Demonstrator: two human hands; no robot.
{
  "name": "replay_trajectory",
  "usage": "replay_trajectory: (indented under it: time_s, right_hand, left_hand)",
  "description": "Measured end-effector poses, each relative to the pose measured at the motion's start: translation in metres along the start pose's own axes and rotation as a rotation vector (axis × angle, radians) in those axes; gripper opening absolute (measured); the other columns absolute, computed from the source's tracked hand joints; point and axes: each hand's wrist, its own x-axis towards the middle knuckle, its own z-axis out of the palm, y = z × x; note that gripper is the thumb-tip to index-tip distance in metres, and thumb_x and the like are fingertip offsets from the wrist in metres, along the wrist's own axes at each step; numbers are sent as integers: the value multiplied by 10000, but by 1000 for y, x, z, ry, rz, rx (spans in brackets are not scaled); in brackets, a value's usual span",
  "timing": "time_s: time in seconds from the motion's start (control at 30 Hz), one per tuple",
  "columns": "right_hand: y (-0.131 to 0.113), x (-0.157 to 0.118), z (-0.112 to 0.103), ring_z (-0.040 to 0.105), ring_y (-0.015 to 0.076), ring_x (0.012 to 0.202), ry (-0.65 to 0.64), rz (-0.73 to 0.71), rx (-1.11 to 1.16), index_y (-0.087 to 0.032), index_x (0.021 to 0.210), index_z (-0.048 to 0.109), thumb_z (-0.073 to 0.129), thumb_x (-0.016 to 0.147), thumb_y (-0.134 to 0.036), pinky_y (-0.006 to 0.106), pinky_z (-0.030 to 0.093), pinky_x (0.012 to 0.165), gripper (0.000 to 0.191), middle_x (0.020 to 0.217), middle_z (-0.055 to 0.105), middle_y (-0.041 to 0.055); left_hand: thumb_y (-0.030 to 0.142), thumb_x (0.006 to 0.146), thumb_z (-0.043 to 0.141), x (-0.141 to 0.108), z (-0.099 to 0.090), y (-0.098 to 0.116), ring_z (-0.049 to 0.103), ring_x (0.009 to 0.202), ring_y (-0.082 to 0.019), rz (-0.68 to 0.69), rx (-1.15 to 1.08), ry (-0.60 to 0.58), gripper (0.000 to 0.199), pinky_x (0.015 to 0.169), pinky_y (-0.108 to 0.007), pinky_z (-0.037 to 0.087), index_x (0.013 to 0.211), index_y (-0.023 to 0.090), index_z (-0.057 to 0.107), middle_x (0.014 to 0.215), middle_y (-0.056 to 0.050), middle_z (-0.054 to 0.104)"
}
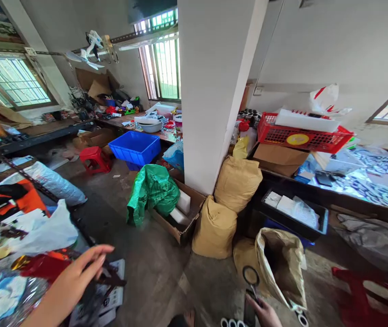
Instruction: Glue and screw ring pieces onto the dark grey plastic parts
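Observation:
My left hand (85, 272) reaches out over the cluttered table at lower left, fingers extended, nothing visible in it. Close by are a dark red bottle-like item (46, 267) and a white plastic bag (49, 234). At the bottom right, my right hand (265, 313) is closed on a tool with a black ring (251, 275) on a thin shank; its lower part is unclear. Just beyond it stands an open tan sack (282, 268). Several white rings (233, 323) show at the bottom edge, left of this hand, and a white ring (302, 319) lies below the sack.
Full tan sacks (214, 229) lean by a pillar (210, 91), beside a cardboard box (194, 218) with green plastic (153, 193). Farther back are a blue crate (135, 147) and red stool (95, 160). A red basket (306, 136) and a black tray (321, 222) are right.

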Motion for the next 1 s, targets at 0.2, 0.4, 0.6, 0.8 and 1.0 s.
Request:
replay_trajectory:
  time_s: [0.2, 0.4, 0.6, 0.8, 1.0]
  right_hand:
    - [-64, -57, 25, 611, 172, 614, -295, 6, 590, -179, 820, 699, 760, 574, -489, 269, 464, 593, 401, 656, 667, 22]
    - [-104, -113, 35, 618, 174, 647, -564, -35, 865, -127, 1012, 665, 636, 705, -608, 293, 465, 633, 571, 734, 684, 55]
    - [-112, -132, 15, 637, 158, 662, -490, -4, 1112, -172, 918, 673, 608, 726, -622, 253, 466, 579, 493, 792, 711, 40]
    - [-89, -126, -40, 604, 103, 490, -279, -32, 1232, -168, 756, 654, 623, 773, -530, 186, 423, 427, 364, 661, 694, 13]
    - [-62, -112, -124, 604, 93, 469, -211, 102, 1422, -133, 740, 629, 592, 829, -460, 166, 452, 420, 341, 622, 684, 29]
  left_hand:
    - [256, 681, 690, 21, 94, 49, 453, 519, -79, -115, -748, -201, 147, 769, -315, 537, 815, 217, 644, 489, 87, 392]
    - [170, 804, 547, 9, 186, 52, 486, 517, -64, -253, -1001, -428, 100, 770, -320, 565, 830, 208, 636, 507, 78, 402]
    - [182, 803, 550, -17, 255, 46, 644, 769, -144, -365, -930, -644, 132, 824, -340, 543, 890, 202, 647, 609, 38, 563]
    - [410, 745, 636, -34, 295, 51, 611, 987, -221, 51, -332, -924, 298, 912, -341, 453, 974, 224, 681, 978, -58, 709]
    - [449, 644, 720, -67, 353, 52, 606, 987, -275, 552, 373, -1312, 468, 886, -336, 432, 1084, 297, 674, 1047, -58, 699]
